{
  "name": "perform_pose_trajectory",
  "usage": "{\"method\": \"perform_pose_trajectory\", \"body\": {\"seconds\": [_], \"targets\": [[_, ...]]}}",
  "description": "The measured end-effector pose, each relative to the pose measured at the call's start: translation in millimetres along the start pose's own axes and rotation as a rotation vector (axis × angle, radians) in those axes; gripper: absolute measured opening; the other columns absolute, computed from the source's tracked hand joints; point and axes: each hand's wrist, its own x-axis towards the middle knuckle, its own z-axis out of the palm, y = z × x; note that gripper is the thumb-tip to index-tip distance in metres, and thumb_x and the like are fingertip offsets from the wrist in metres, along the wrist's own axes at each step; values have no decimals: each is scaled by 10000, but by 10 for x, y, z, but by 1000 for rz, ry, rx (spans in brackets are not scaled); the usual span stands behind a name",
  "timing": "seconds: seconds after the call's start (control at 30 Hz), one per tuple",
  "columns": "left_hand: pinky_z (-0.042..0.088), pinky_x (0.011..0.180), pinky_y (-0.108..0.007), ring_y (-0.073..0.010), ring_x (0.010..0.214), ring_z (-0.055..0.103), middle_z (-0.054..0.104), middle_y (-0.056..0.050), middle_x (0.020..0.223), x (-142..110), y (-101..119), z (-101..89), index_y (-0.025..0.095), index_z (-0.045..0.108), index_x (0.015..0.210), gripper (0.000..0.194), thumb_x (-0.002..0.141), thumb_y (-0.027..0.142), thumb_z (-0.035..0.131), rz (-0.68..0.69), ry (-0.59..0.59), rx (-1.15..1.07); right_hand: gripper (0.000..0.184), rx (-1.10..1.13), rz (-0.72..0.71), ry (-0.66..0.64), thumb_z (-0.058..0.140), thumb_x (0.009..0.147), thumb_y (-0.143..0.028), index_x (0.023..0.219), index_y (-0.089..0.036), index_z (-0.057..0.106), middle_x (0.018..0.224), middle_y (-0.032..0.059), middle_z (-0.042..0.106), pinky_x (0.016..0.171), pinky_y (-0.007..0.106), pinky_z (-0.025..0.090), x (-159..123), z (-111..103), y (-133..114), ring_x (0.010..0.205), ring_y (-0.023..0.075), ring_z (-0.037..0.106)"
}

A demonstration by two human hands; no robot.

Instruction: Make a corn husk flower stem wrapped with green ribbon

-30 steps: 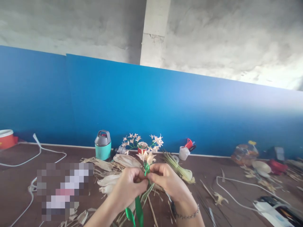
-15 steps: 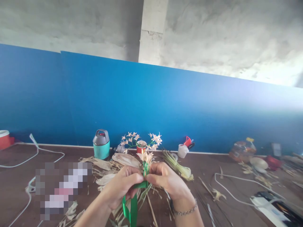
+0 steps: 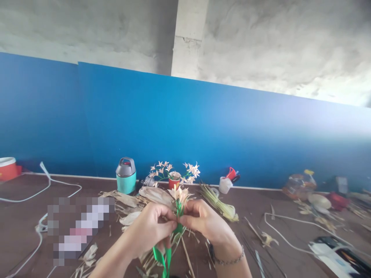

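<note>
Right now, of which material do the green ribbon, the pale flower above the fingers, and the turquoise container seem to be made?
Green ribbon: probably satin or thin plastic; it hangs flat with a sheen.
Pale flower: perhaps dried husk; matte, papery petals resemble the dry leaves nearby.
Turquoise container: likely hard plastic; smooth, evenly coloured body.

You are facing a long blue partition (image 3: pixel 185 127), its top edge sloping down toward your right and a vertical seam showing on the left. Behind it, a mottled grey wall (image 3: pixel 275 46) is rising around a paler pillar (image 3: pixel 189 42), while brighter light is washing over the right side. Before you, a dark brown tabletop (image 3: pixel 252 204) is stretching across.
</note>
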Motion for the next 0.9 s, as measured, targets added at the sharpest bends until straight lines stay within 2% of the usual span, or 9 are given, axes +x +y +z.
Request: {"method": "perform_pose_trajectory", "body": {"seconds": [0.1, 0.2, 0.33, 0.4, 0.5, 0.6, 0.73, 0.8, 0.9], "targets": [[451, 484, -210, -112, 471, 586, 597, 26, 507, 51, -16, 18, 162, 568, 644, 51, 668, 190, 603, 15, -31, -109, 269, 86, -25, -12, 675, 678, -377, 600, -151, 551, 526, -55, 417, 477, 245, 214, -10, -8, 20, 506, 81, 304], [388, 393, -183, -78, 387, 514, 567, 57, 499, 67, -9, 9, 172, 554, 622, 48, 640, 191, 595, -4, -85, -95, 315, 133, -33, -22, 705, 653, -437, 610, -154, 572, 524, -51, 444, 482, 243, 234, -20, -7, 29, 510, 87, 327], [296, 331, -171, -53, 329, 421, 527, 64, 456, 64, 4, -9, 175, 544, 555, 103, 643, 223, 568, -20, -117, -34, 314, 121, -16, -21, 733, 628, -409, 587, -151, 558, 523, -55, 442, 498, 239, 234, -15, 5, 33, 524, 85, 335], [263, 328, -176, -52, 329, 394, 494, 69, 435, 68, 10, 7, 179, 523, 533, 124, 642, 225, 558, -7, -80, -9, 276, 96, -29, -3, 716, 652, -359, 582, -151, 549, 532, -54, 438, 508, 240, 238, 0, 9, 47, 534, 85, 335], [211, 346, -183, -46, 341, 322, 399, 94, 398, 86, 22, 60, 187, 471, 508, 156, 646, 205, 541, 48, 42, 15, 214, 52, 15, 66, 668, 695, -296, 588, -153, 551, 528, -57, 426, 498, 240, 230, 31, 12, 77, 517, 81, 317], [181, 354, -188, -42, 347, 297, 374, 99, 399, 108, 22, 97, 186, 465, 512, 145, 629, 203, 548, 34, 105, -74, 213, 66, 75, 105, 669, 694, -304, 586, -157, 558, 499, -67, 406, 472, 241, 207, 46, 14, 83, 483, 75, 291], [194, 327, -185, -40, 329, 335, 482, 63, 423, 122, 2, 69, 173, 527, 528, 94, 598, 224, 563, -29, 3, -251, 224, 74, 46, 101, 668, 706, -316, 590, -156, 562, 513, -59, 434, 465, 239, 219, 22, 7, 48, 490, 79, 306], [208, 320, -183, -42, 323, 353, 506, 54, 424, 123, -2, 45, 168, 551, 533, 91, 593, 229, 583, -25, -38, -265, 212, 58, 37, 99, 664, 713, -309, 602, -153, 573, 516, -55, 446, 468, 238, 228, 8, 2, 33, 496, 81, 320], [222, 314, -185, -40, 309, 359, 522, 51, 432, 121, 3, 40, 167, 559, 533, 113, 598, 243, 614, -19, -36, -242, 193, 33, 49, 110, 675, 694, -293, 612, -144, 585, 515, -52, 461, 485, 236, 249, 3, 4, 21, 510, 82, 348]]}}
